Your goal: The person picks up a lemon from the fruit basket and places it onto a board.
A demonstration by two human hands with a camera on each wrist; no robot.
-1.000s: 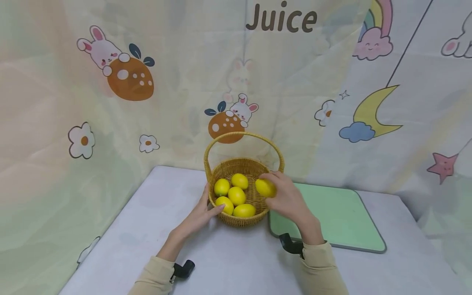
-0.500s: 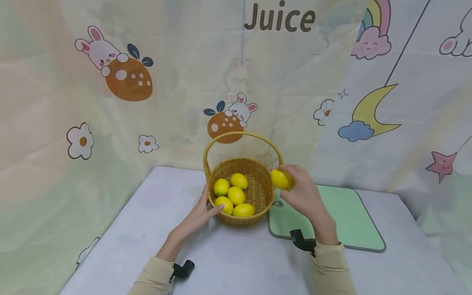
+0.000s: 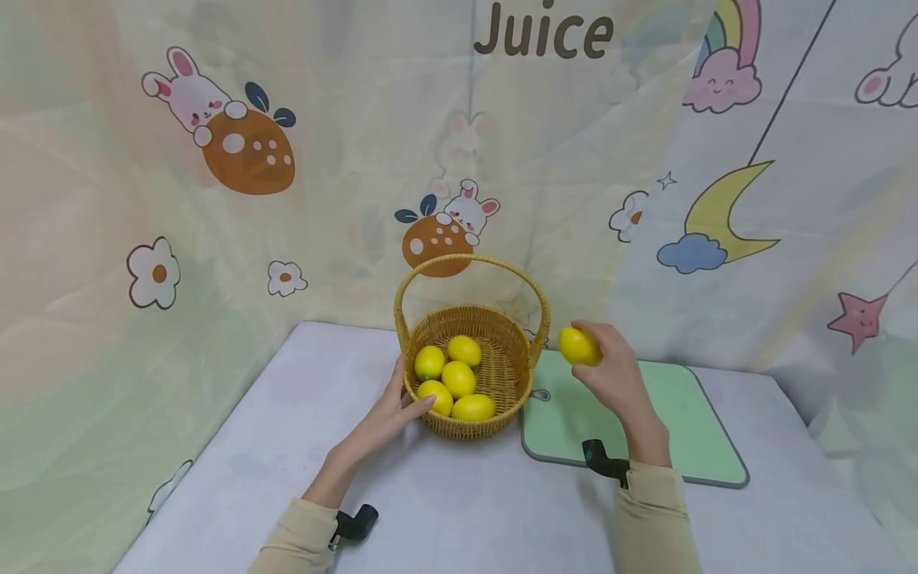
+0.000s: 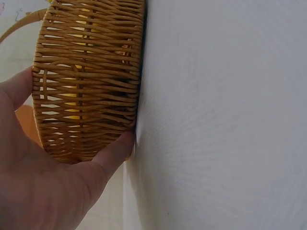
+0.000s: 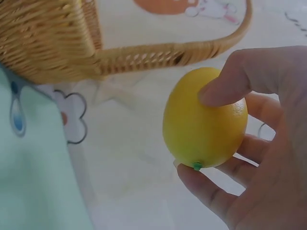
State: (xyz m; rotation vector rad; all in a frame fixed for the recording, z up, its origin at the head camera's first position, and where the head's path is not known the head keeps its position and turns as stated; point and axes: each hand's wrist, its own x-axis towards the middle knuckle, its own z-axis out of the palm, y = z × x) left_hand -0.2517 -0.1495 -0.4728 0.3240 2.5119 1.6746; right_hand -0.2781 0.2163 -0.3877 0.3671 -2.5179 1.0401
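Observation:
A yellow lemon (image 3: 580,346) with a small green tip is pinched between the thumb and fingers of my right hand (image 3: 615,371), in the air above the back of the green cutting board (image 3: 645,422). The right wrist view shows the thumb on one side of the lemon (image 5: 204,124) and fingers on the other. My left hand (image 3: 387,410) holds the near left side of the woven basket (image 3: 469,430), one digit over the rim and another low on the wall in the left wrist view. Several more lemons (image 3: 459,379) lie inside, mostly to the left.
The basket's tall arched handle (image 3: 473,259) stands up over it. The cutting board lies flat to the basket's right on a white-covered table (image 3: 459,502). Behind the table hangs a printed cloth (image 3: 344,159).
My right hand has lifted the lemon out of the basket and carried it right, past the rim and over the board. The left hand and basket have stayed in place.

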